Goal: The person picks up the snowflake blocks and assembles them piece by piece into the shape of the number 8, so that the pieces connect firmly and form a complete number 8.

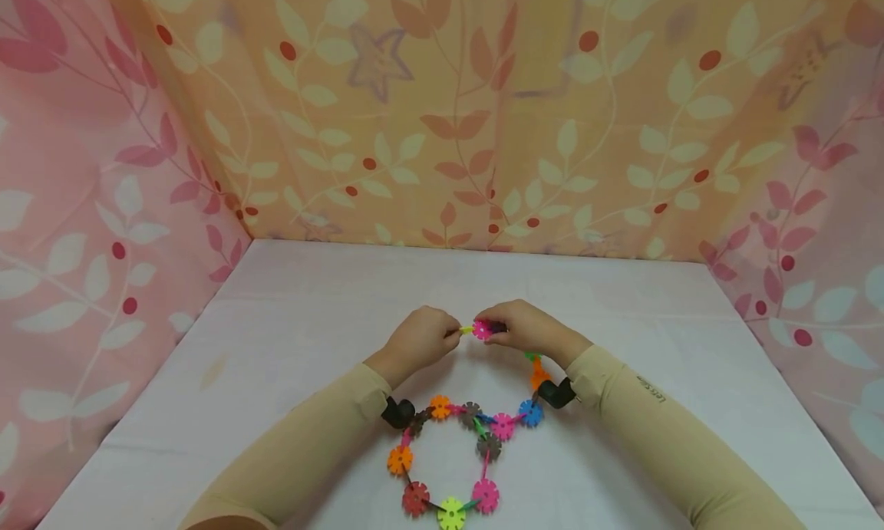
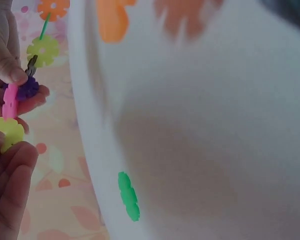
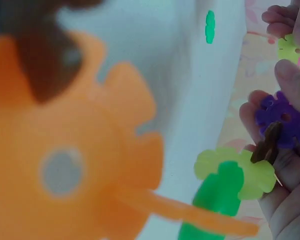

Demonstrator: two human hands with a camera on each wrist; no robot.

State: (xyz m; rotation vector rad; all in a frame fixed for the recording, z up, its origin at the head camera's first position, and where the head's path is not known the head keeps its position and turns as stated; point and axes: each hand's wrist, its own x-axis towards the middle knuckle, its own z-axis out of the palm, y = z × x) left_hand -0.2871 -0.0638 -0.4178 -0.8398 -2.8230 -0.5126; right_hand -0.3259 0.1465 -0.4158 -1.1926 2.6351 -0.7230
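The patterned backdrop (image 1: 442, 108), peach and pink with leaves, walls the scene at 9, 12 and 3 o'clock. The white bench (image 1: 276, 346) fills the floor of the head view from the middle down to 6 o'clock.

On the bench, toward 6 o'clock, lies the chain of flower discs (image 1: 449, 453): many coloured notched discs joined by thin sticks into a loop, with one strand rising at about 1 o'clock toward the right wrist. A lone green disc (image 2: 128, 196) lies flat on the bench, apart from the chain, as the left wrist view shows.

Two beige sleeves (image 1: 311, 446) come in from 7 and 5 o'clock, each with a small dark camera at the wrist.

The left hand (image 1: 417, 337) and the right hand (image 1: 525, 329) meet above the bench at the centre of the head view, nearly touching. The left fingers (image 2: 10, 165) are curled and pinch a yellow disc (image 2: 7, 132). The right fingers (image 2: 7, 55) are curled and pinch a purple disc (image 3: 282, 120). Between the two sits a pink disc (image 1: 482, 330), edge-on and slotted against the purple one, just above the yellow one in the left wrist view. A dark stick (image 3: 267, 142) leads from the purple disc to a lime disc (image 3: 235, 175), then on by a green stick (image 3: 217, 200) to a blurred orange disc (image 3: 70, 150).
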